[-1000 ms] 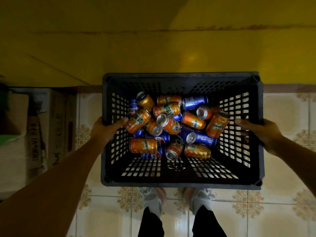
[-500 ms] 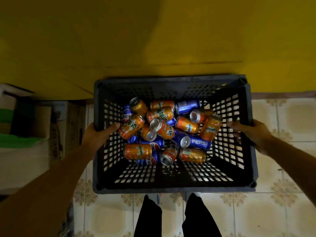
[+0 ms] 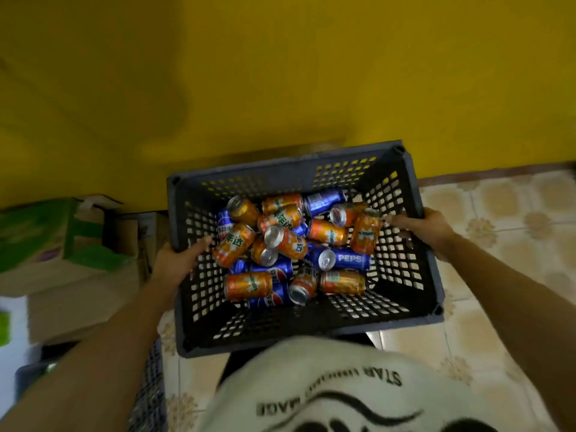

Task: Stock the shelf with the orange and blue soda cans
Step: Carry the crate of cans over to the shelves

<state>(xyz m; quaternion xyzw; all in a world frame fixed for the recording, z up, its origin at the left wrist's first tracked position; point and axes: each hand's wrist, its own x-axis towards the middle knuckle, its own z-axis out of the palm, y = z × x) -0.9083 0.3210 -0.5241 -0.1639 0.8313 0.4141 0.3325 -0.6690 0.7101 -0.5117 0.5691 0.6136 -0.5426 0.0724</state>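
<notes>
At both short ends of the crate (image 3: 299, 333) I've got a hand: left hand (image 3: 177, 261) curled over the left rim with the thumb inside the wall, right hand (image 3: 424, 227) gripping the right rim the same way, fingers wrapped on the plastic. Both clamped on the crate, neither touching a can. Change since a second ago: crate now sits skewed in view, right corner swung away from me and tipped toward the yellow wall (image 3: 280, 73), and it's closer to my chest; my shirt (image 3: 327, 385) now covers the bottom of the frame where my shoes showed before. I read that as me carrying and turning with the load, so we're in transport, not yet stocking. No shelf visible, so can't say how far off it is. Cans (image 3: 293, 244) are loose in the middle of the crate floor, jumbled in a heap, most on their sides, a few orange ones propped up at an angle; orange cans (image 3: 247, 285) outnumber the blue cans (image 3: 350, 259), which are partly buried under them. Pile has barely shifted with the tilt. Boxes (image 3: 56, 244) stacked off to my left on the tiled floor (image 3: 498, 213). Frame is motion-blurred, so labels are only partly legible.
</notes>
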